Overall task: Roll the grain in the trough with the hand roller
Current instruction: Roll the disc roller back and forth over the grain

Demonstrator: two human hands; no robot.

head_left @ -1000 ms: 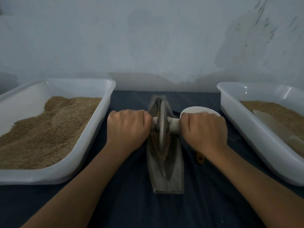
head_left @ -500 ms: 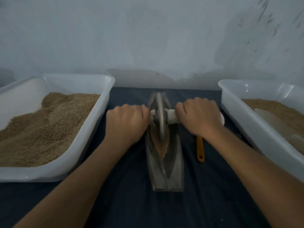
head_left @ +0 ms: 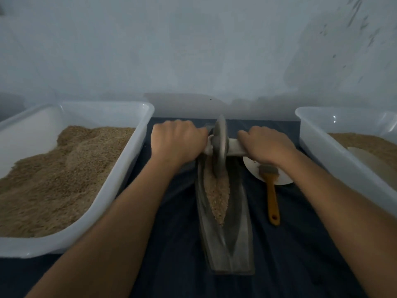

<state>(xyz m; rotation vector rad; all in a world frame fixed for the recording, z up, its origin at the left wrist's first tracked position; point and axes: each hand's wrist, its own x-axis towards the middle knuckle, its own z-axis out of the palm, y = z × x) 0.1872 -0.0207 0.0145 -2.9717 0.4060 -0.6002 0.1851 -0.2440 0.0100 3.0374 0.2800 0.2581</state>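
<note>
Metal makes up the long boat-shaped trough [head_left: 225, 233], which lies lengthwise on the dark cloth-covered tabletop [head_left: 171, 265], one end near the person and the other far. That line-up suits a straight push-and-pull stroke away from and toward the body. Brown grain [head_left: 217, 194] sits along the bottom of the trough, mostly in its middle and far part, where the sloping walls would gather it under the wheel.

A hand roller [head_left: 219, 147], a disc on a pale cross handle, stands upright with its edge down in the far end of the trough. The left hand [head_left: 175, 143] is wrapped round the handle's left end, and the right hand [head_left: 266, 145] is wrapped round its right end. One hand on each side likely keeps the disc from tipping and spreads the downward pressure evenly.

Two white tubs flank the work: the left tub [head_left: 133, 160] is heaped with grain, and the right tub [head_left: 318, 147] holds a flatter layer with a pale scoop-like thing half buried in it. Probably one is supply and the other takes finished grain. Just right of the trough, a small brush with a wooden handle [head_left: 272, 198] rests its bristles on a white dish [head_left: 279, 179], within easy reach for sweeping out the trough.
</note>
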